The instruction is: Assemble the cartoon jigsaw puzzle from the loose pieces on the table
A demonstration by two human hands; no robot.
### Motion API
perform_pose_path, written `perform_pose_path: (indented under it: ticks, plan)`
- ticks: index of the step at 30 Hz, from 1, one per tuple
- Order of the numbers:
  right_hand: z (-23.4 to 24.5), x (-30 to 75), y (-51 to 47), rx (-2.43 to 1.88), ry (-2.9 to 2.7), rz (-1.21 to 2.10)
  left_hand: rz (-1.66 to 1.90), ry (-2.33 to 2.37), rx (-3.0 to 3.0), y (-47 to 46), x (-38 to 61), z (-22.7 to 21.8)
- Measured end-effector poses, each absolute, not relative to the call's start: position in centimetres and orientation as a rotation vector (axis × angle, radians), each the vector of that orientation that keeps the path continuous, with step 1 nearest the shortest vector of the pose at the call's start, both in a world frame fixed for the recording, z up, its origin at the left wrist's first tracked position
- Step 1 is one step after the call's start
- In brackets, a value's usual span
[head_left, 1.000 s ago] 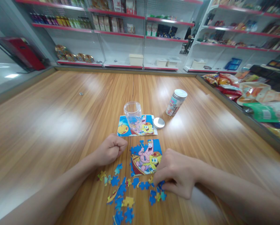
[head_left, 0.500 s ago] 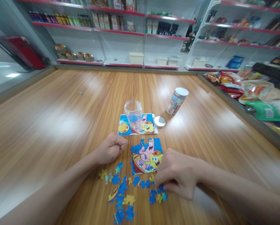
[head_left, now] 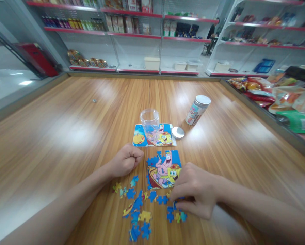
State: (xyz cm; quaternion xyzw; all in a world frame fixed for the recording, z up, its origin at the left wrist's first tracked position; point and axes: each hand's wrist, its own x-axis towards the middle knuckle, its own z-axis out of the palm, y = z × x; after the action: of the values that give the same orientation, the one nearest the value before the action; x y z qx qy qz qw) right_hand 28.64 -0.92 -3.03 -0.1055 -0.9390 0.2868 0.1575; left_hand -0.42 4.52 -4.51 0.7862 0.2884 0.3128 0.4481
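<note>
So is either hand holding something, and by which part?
The left hand is curled shut, nothing showing in it. The right hand is at loose puzzle pieces; whether it pinches one, and where, can't be told.

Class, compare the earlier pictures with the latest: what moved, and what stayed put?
No object visibly moved; the whole scene only slid slightly rightward in frame. The left hand stays a fist, the right hand stays low at the loose pieces, and the partly assembled puzzle and clear jar keep their places.
</note>
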Motion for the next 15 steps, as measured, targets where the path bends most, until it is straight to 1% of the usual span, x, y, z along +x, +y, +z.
perform_pose_path:
  ticks: [7, 15]
  plan:
    - [-3.02, 27.90, -1.16, -0.419, -2.590, 0.560, 0.767, 0.719, 1.927, 4.48, -0.28, -4.44]
    - [-3.34, 27.57, -1.48, -0.426, -2.600, 0.509, 0.784, 0.708, 1.921, 4.47, 0.09, -3.94]
